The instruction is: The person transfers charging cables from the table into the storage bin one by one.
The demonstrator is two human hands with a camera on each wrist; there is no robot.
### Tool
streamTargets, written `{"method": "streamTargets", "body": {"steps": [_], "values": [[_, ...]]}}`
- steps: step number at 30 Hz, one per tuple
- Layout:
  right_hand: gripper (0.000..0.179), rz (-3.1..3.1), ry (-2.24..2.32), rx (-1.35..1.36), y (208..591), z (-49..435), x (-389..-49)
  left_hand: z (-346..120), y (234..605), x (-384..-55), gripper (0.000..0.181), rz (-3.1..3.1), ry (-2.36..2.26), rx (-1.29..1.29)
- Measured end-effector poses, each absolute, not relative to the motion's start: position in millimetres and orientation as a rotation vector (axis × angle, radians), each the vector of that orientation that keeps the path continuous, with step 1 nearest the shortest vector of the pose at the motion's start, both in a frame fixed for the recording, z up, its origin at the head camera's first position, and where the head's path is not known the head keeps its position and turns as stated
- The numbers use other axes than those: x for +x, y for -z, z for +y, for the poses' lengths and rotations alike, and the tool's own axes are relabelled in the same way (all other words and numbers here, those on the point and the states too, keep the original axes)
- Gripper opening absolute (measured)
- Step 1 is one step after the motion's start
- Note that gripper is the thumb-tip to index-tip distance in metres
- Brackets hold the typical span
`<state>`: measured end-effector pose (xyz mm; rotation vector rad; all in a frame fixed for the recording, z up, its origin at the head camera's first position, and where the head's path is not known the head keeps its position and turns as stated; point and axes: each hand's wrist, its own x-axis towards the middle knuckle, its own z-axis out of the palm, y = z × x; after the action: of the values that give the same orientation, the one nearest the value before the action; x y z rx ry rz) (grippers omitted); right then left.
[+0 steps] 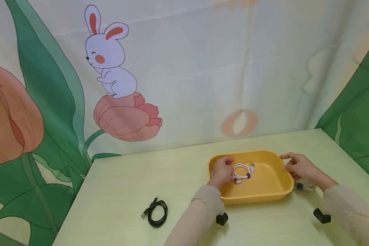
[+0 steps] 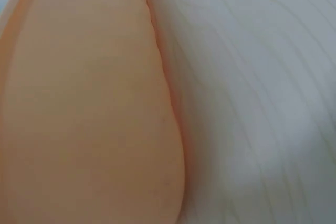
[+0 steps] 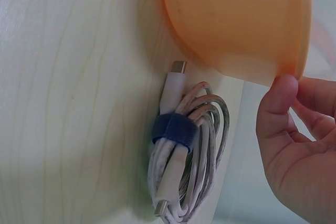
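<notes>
A yellow plastic tray (image 1: 258,197) stands on the right half of the table. Inside it lies a coiled white USB cable (image 1: 242,171) with a dark blue tie. My left hand (image 1: 222,171) reaches over the tray's left end, its fingers bent above another white cable, mostly hidden; I cannot tell whether it grips that cable. The left wrist view shows only the tray's outer wall (image 2: 94,98) and the table. With thumb and fingers, my right hand (image 3: 302,140) pinches the tray's right rim. Below that hand lies a grey-white USB-C cable (image 3: 191,150), bundled with a blue strap.
A coiled black USB cable (image 1: 157,213) lies on the table (image 1: 117,191) left of my left sleeve. Behind the table hangs a cloth (image 1: 184,75) printed with a rabbit and tulips. Black wrist mounts (image 1: 222,219) show below both forearms.
</notes>
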<state>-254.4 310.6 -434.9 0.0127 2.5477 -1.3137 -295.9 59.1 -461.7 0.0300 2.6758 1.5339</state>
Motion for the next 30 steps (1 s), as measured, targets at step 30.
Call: {"method": "streamTargets", "body": {"steps": [30], "values": [[0.045,2.541,1.298,0.016,435,309,-254,32,433,-293,0.021,2.369,-1.582,0.176]]}}
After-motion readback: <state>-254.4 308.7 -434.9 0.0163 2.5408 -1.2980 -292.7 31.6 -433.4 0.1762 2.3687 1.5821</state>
